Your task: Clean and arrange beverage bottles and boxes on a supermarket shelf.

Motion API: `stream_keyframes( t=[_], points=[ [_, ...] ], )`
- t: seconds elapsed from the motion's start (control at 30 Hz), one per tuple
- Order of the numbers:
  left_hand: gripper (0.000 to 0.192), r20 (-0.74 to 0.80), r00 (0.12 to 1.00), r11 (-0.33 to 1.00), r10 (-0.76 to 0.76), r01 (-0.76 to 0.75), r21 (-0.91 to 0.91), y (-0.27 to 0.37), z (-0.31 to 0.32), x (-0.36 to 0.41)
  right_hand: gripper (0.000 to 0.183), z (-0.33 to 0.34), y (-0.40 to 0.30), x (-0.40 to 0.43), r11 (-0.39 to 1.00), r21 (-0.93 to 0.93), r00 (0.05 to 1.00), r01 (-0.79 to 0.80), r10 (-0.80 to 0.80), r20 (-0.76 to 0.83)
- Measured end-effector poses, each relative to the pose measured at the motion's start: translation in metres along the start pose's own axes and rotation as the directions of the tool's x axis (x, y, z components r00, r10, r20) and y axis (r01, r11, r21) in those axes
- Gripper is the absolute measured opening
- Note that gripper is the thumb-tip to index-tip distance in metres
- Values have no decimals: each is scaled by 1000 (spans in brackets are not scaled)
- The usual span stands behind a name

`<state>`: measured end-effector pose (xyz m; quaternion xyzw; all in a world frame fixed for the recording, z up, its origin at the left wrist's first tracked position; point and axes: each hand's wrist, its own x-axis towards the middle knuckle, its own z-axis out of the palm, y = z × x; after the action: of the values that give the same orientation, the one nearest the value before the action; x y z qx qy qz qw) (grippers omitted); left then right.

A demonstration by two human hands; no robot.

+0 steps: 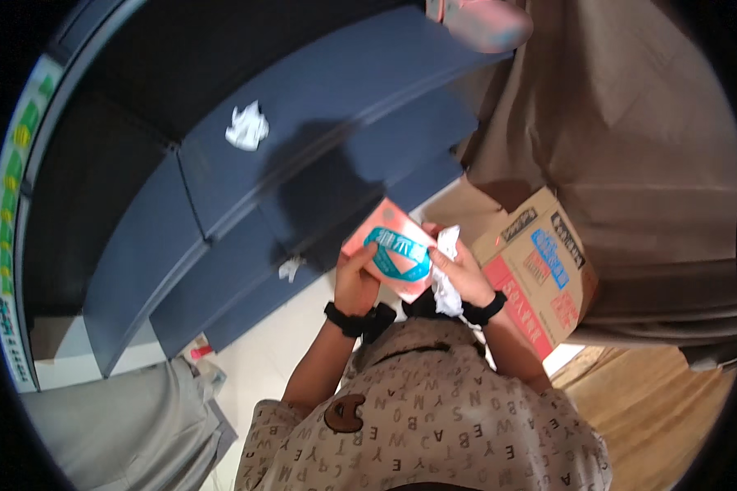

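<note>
Between my hands, in front of my waist, is a pink box-shaped package (388, 216) with a teal printed label. My left hand (355, 279) grips its left side, the thumb lying on the printed face. On the other side my right hand (467, 276) pinches the edge with its thumb. A crumpled white tissue (447, 294) is also in my right hand and hangs below it. The fingers under the package are largely hidden. Black bands circle both wrists.
Crumpled white paper (247, 127) lies on the dark blue-grey shelf (356, 80). Another crumpled piece (291, 269) is lower down. A printed cardboard carton (537, 270) stands at my right by a brown curtain (639, 141). A pink object (488, 26) sits at the shelf's far end.
</note>
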<state>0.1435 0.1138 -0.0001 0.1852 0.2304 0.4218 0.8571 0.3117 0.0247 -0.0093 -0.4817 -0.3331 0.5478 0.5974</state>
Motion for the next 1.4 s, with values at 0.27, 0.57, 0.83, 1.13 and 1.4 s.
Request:
stream_keyframes(
  t=[0.27, 0.57, 0.83, 1.13, 1.4],
  points=[
    [49, 248, 915, 759, -317, 88, 645, 15, 35, 115, 34, -90, -81, 66, 988, -134, 997, 72, -69, 27],
    [66, 332, 823, 651, -460, 58, 757, 12, 85, 205, 23, -139, -154, 155, 890, -391, 945, 237, -117, 307],
    [53, 335, 897, 773, -287, 10, 634, 61, 171, 255, 41, -166, -155, 193, 904, -34, 868, 426, -419, -268],
    [50, 285, 942, 760, 177, -315, 568, 103, 205, 361, 45, -120, -203, 289, 875, -241, 886, 419, -452, -103],
    [50, 249, 863, 704, 439, -503, 501, 101, 222, 454, 45, -105, -228, 409, 784, -445, 811, 432, -554, -189]
  ],
)
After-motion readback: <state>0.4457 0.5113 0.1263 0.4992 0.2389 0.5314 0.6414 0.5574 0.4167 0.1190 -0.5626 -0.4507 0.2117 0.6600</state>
